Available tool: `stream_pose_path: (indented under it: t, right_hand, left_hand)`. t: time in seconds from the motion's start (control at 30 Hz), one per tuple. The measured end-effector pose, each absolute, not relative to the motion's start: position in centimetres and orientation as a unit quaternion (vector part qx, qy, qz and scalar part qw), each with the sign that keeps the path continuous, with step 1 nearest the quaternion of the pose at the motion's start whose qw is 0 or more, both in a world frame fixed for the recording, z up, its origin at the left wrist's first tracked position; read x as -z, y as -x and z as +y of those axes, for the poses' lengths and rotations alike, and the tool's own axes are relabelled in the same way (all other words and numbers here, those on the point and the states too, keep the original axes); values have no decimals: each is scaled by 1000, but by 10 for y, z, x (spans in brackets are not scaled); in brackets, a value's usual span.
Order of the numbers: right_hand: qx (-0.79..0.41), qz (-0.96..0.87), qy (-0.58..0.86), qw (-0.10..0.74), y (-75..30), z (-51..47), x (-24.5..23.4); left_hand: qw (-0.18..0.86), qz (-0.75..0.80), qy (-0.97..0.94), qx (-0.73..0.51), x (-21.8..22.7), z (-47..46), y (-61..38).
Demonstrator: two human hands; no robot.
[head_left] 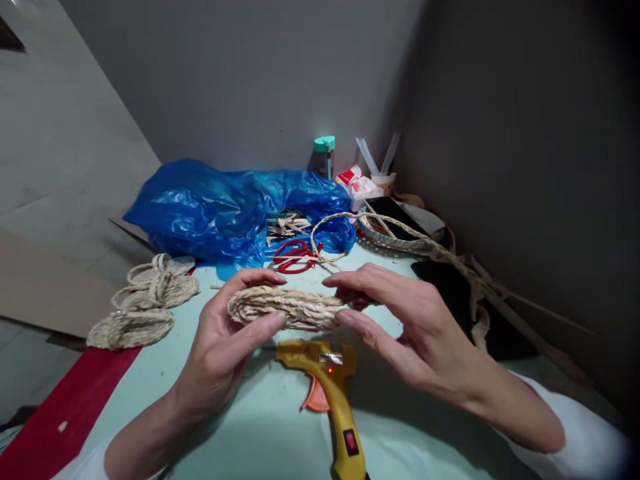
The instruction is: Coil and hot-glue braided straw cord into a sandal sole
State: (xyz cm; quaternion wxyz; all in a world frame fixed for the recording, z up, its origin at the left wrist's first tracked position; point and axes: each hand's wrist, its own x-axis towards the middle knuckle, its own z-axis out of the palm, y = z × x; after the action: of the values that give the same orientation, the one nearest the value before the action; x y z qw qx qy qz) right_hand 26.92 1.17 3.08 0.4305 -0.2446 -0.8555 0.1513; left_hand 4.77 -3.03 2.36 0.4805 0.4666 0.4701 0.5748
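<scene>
A coiled oval of braided straw [300, 308] is held up over the table between my two hands. My left hand [227, 333] grips its left end, thumb on the near face and fingers behind. At the right end, my right hand [400, 320] pinches the coil with thumb and fingertips. A length of straw braid [425, 233] loops behind my right hand and across the items at the right. Just below the coil lies a yellow glue gun [340, 393] with an orange trigger and a lit red light.
Small woven straw slippers [145, 300] lie at the left edge. Behind are a blue plastic bag [210, 207], red-handled scissors [296, 257] and a jar with a teal lid [325, 157]. A phone [395, 217] rests on a round patterned container, near a cup [384, 181] of clear sticks.
</scene>
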Motion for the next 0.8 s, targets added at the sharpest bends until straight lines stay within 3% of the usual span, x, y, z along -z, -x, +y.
stream_pose_path:
  t: [0.2, 0.43, 0.67, 0.8]
  right_hand:
    - [-177, -853, 242, 428, -262, 5, -27]
    - [-134, -869, 261, 397, -262, 5, -20]
    - [-209, -872, 240, 372, -262, 13, -17]
    - [-166, -899, 230, 335, -263, 14, -14]
  left_hand:
    - [445, 502, -479, -567, -20, -29, -49]
    - [515, 495, -404, -571, -21, -31, -55]
    - [577, 472, -375, -550, -12, -25, -48]
    - [588, 469, -351, -557, -12, -23, -48]
